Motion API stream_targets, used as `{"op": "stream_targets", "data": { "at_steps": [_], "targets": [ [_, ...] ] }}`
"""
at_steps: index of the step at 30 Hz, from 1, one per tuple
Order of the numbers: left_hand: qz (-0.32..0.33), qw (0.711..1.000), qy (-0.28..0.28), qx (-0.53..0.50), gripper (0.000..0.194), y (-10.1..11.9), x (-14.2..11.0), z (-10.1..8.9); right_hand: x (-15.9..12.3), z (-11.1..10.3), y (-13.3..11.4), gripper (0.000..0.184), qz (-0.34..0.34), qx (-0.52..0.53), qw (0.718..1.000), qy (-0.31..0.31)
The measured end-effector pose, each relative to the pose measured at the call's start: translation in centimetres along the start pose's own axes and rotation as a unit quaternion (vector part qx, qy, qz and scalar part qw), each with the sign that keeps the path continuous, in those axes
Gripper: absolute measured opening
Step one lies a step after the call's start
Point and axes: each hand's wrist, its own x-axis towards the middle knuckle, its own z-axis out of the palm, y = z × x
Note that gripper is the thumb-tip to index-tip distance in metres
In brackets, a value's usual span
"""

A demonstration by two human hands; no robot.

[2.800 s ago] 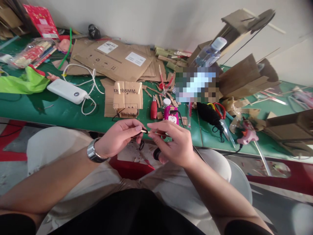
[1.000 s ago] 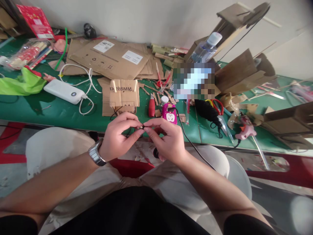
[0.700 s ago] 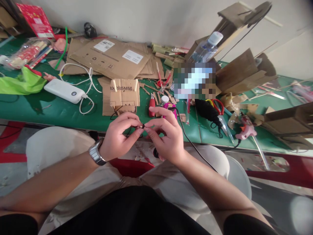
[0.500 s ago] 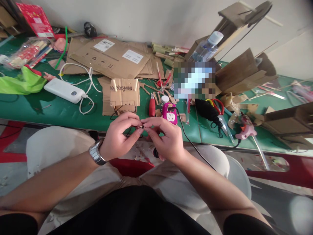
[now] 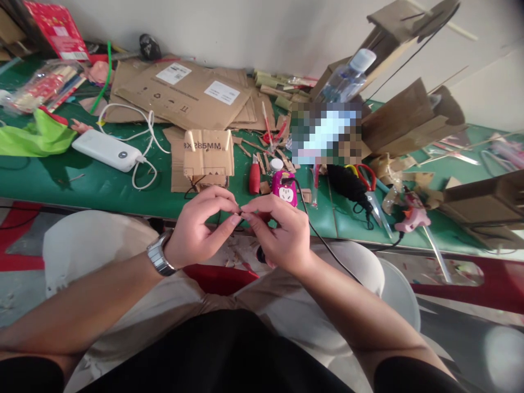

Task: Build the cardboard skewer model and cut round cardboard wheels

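Observation:
My left hand point(image 5: 204, 224) and my right hand point(image 5: 278, 226) meet fingertip to fingertip just over the table's front edge. Thumb and forefinger of each are pinched on a small dark piece point(image 5: 240, 213), mostly hidden and too small to name. Just beyond my left hand stands a little cardboard box point(image 5: 208, 155) with printed lettering, a thin black wire showing below it. A red-handled utility knife point(image 5: 254, 177) lies past the fingertips. Behind my right hand is a magenta power socket point(image 5: 284, 188) with a black cord plugged in.
A white power bank point(image 5: 107, 150) with its cable lies left on the green table point(image 5: 102, 188). Flattened cardboard point(image 5: 180, 98) covers the back. At the right are scissors point(image 5: 374, 199), a pink glue gun point(image 5: 412, 218), a water bottle point(image 5: 344, 79) and a cardboard structure point(image 5: 405, 117).
The fingertips have closed in slightly around the small dark piece, so less of it shows. My right hand has shifted a touch to the right; the objects on the table stay put.

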Motion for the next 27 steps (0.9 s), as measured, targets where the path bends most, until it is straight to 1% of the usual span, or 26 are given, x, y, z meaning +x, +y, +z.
{"op": "stream_targets", "data": {
  "at_steps": [3, 5, 8, 11, 13, 18, 21, 27],
  "targets": [
    [0.011, 1.0, 0.004, 0.023, 0.004, 0.2, -0.1, 0.0, -0.5, 0.3, 0.0, 0.015, 0.073, 0.039, 0.996, 0.012],
    [0.016, 1.0, 0.005, 0.027, 0.004, 0.2, -0.1, 0.0, -0.6, 0.3, 0.0, 0.011, 0.094, 0.048, 0.994, 0.011],
    [0.021, 0.999, 0.007, 0.026, 0.004, 0.2, -0.1, -0.1, -0.3, 0.2, -0.1, 0.002, 0.066, 0.014, 0.998, -0.001],
    [0.022, 0.999, 0.009, 0.03, 0.005, 0.3, -0.1, -0.1, 0.2, -0.1, -0.2, 0.007, 0.017, 0.0, 1.0, -0.004],
    [0.018, 0.999, 0.011, 0.033, 0.004, 0.3, -0.1, -0.1, 0.4, -0.3, -0.3, 0.01, 0.007, 0.005, 1.0, -0.008],
    [0.009, 0.999, 0.019, 0.039, 0.004, 0.4, -0.1, 0.0, 0.5, -0.8, -0.6, 0.016, 0.037, 0.01, 0.998, -0.04],
    [0.004, 0.999, 0.018, 0.031, 0.006, 0.4, -0.1, 0.0, 0.4, -0.9, -0.5, 0.015, 0.061, 0.022, 0.997, -0.043],
    [0.011, 0.999, 0.024, 0.027, 0.003, 0.3, 0.1, -0.1, 0.3, -0.7, -0.3, 0.016, 0.051, 0.057, 0.996, -0.041]
  ]
}}
